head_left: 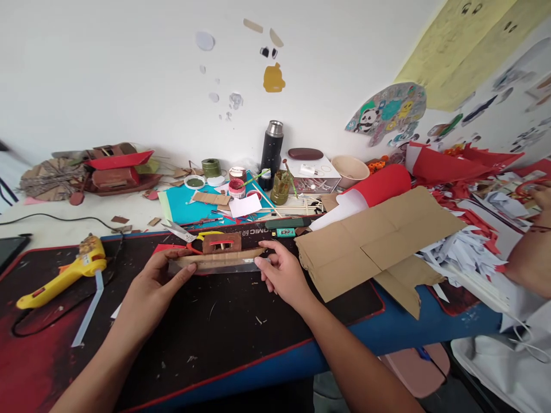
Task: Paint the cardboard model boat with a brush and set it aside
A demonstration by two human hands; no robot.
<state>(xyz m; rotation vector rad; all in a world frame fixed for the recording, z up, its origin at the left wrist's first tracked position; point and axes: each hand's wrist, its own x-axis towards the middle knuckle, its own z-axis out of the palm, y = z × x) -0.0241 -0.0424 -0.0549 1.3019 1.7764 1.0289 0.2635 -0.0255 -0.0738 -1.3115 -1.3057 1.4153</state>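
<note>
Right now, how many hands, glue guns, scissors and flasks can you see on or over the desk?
Hands: 3: left hand and right hand on the cardboard boat, plus another person's hand
Glue guns: 1, yellow glue gun
Scissors: 1, scissors
Flasks: 1, black flask
Total: 6

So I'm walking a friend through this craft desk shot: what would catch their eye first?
Probably the two hands at the centre: the left hand and right hand grip the ends of a long cardboard boat model over the black desk mat. Next, the yellow glue gun lying at the left on the mat, and the big flattened cardboard sheet with a red paper roll behind it on the right.
</note>
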